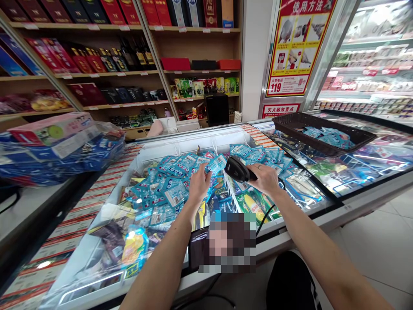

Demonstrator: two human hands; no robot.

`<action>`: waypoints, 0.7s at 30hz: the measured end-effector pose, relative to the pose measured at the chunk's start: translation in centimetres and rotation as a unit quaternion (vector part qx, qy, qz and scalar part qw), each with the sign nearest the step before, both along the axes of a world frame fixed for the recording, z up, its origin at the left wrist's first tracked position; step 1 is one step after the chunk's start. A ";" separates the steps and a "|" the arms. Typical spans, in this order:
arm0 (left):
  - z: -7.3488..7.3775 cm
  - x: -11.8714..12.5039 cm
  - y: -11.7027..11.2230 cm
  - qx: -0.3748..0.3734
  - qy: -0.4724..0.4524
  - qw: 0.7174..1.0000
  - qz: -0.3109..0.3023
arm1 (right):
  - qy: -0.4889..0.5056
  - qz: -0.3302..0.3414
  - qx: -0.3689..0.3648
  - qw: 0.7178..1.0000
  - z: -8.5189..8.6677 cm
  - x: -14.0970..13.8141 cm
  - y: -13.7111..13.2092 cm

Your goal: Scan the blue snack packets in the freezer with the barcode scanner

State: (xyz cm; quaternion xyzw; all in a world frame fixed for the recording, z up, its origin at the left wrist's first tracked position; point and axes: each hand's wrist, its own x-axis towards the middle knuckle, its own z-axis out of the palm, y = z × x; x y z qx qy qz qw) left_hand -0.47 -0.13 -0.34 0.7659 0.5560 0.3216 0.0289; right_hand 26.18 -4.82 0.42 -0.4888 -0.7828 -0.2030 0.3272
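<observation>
My left hand [199, 184] pinches a small light-blue packet [217, 164] by its left edge, holding it up over the chest freezer. In my right hand [266, 179] is a black handheld barcode scanner [238, 169], its head turned left towards the packet and close to it. A black cable [267, 214] runs down from the scanner. Below and around my left hand lies a wide heap of similar blue packets [176, 192] on the freezer's glass top. Another pile of blue packets [250, 153] lies behind the scanner.
A brown plastic tray [284, 122] with some blue packets stands on the freezer at the right. Plastic-wrapped boxes [48, 146] sit at the left. A device with a pixelated screen [198, 252] rests at the freezer's front edge. Stocked shelves [106, 75] stand behind.
</observation>
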 end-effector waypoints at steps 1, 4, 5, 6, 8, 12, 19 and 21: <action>0.0 0.0 0.0 0.000 0.001 1.000 0.002 | 0.000 0.002 0.002 1.000 0.0 0.0 0.0; -0.1 0.1 0.0 0.003 0.000 1.000 0.004 | 0.002 0.009 0.005 1.000 0.0 0.0 0.0; -0.1 0.1 0.1 0.003 0.000 1.000 0.003 | 0.002 0.011 0.006 1.000 0.0 0.0 0.1; -0.1 0.0 0.1 0.002 0.000 1.000 0.001 | 0.001 0.013 0.006 1.000 0.0 0.1 0.1; -0.2 0.0 0.1 0.000 0.000 1.000 -0.001 | 0.001 0.015 0.008 1.000 0.1 0.1 0.1; 0.1 0.2 -0.1 0.001 -0.003 1.000 0.004 | 0.012 0.003 0.012 1.000 0.0 0.1 0.0; 1.4 0.5 -1.4 0.068 -0.013 0.991 0.111 | 0.047 -0.054 0.019 0.997 -0.1 0.6 0.1; 1.8 0.5 -1.8 0.074 -0.009 0.988 0.139 | 0.057 -0.071 0.028 0.995 -0.2 0.7 0.2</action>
